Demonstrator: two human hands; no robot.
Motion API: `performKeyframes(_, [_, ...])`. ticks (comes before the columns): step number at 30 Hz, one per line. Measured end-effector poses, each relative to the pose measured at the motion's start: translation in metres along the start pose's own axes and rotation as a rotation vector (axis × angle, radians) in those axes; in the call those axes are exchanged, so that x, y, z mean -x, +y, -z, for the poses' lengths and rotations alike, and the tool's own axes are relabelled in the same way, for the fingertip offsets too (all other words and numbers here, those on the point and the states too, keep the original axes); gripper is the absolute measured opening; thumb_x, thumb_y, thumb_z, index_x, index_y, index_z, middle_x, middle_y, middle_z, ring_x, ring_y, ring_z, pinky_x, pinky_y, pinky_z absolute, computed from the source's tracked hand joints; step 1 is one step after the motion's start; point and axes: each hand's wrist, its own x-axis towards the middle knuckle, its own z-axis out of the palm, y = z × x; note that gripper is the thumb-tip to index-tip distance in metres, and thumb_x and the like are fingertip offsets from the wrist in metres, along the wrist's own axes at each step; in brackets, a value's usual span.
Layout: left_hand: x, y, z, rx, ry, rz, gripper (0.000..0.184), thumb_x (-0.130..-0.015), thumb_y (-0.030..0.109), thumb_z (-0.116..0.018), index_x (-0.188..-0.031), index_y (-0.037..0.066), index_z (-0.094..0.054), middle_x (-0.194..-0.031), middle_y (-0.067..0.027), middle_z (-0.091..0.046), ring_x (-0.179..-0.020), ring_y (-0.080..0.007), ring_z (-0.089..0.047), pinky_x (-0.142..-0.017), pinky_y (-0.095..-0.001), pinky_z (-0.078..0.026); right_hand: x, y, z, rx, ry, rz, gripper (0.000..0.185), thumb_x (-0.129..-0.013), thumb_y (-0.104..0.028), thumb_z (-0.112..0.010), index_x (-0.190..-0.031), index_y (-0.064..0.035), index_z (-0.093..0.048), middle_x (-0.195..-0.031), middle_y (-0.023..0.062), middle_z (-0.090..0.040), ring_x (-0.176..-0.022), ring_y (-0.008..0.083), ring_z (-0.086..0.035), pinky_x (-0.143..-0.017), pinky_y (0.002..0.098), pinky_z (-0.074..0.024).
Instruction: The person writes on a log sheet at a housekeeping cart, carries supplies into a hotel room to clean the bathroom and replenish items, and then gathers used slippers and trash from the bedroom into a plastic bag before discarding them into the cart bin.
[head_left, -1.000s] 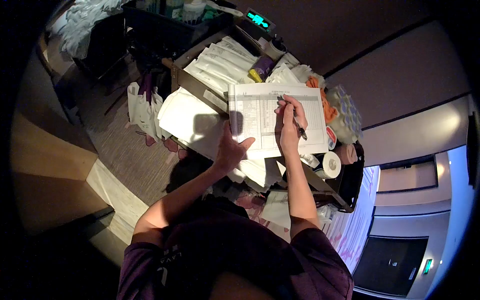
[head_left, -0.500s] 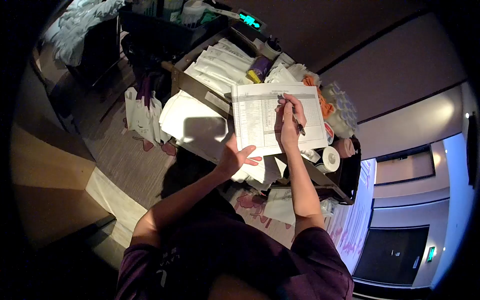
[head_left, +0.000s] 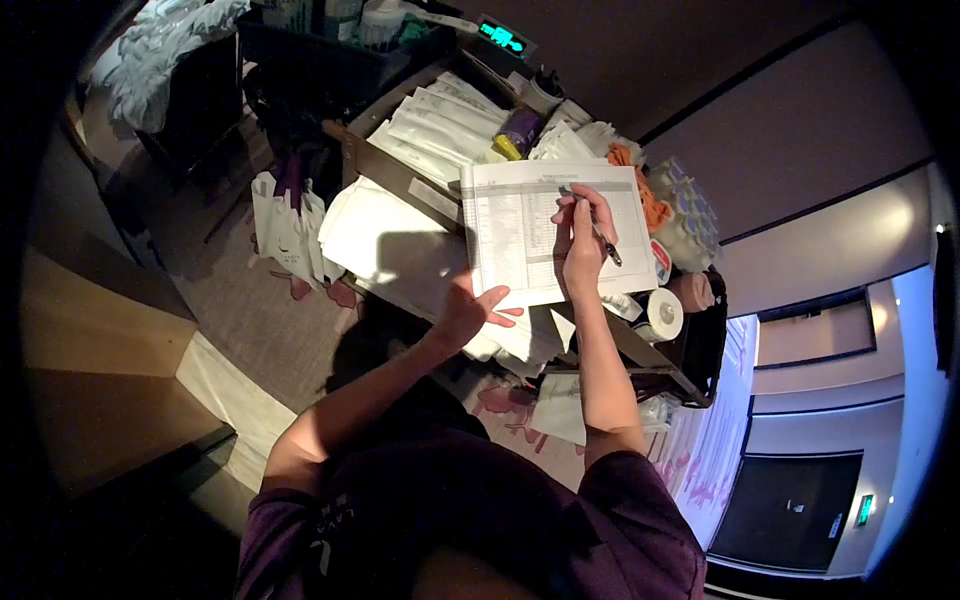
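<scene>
A printed form (head_left: pixel 505 235) with a ruled table lies tilted over the cart's contents, its sheets seeming to be turned back at the left edge. At its lower left corner, my left hand (head_left: pixel 478 310) grips the paper, thumb along the edge and fingertips showing just below. My right hand (head_left: pixel 587 245) is over the right half of the form, closed around a dark pen (head_left: pixel 606 244). One end of the pen sticks up past the fingers and the other points down to the right. Where the hand covers the table, the print is hidden.
The cart (head_left: pixel 405 185) carries white packets (head_left: pixel 440 130), white folded linen (head_left: pixel 375 225), a purple and yellow pack (head_left: pixel 518 132), orange cloth (head_left: pixel 655 212) and paper rolls (head_left: pixel 663 315). White bags (head_left: pixel 290 235) hang at its left. Beyond are a dark bin (head_left: pixel 340 45) and a door (head_left: pixel 780 510).
The pen and my right hand have shifted slightly to the right over the form. My left hand keeps its place at the corner.
</scene>
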Motion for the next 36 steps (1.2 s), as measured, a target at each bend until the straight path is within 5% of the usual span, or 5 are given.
performKeyframes(25, [0.004,-0.003,0.003,-0.049,-0.002,0.015,0.045,-0.097,0.005,-0.053,-0.138,-0.008,-0.041,-0.123,-0.0236,-0.063,-0.090,-0.0308,-0.074,-0.064,-0.0334,-0.065,-0.002,-0.002,0.000,0.169,-0.035,0.077,0.023,-0.104,-0.016,-0.053,-0.116,0.0013,-0.062,-0.094,0.0077,-0.064,-0.078,0.0113,-0.058,-0.073,0.0267,-0.0493])
performKeyframes(36, [0.009,0.006,-0.007,0.112,-0.027,0.027,0.039,-0.099,0.004,-0.049,-0.133,-0.012,-0.039,-0.123,-0.0280,-0.060,-0.094,-0.0359,-0.073,-0.079,-0.0408,-0.065,-0.002,0.001,-0.004,0.167,0.058,0.048,0.022,-0.100,-0.013,-0.058,-0.117,0.0011,-0.061,-0.094,0.0082,-0.068,-0.075,0.0104,-0.061,-0.071,0.0236,-0.0496])
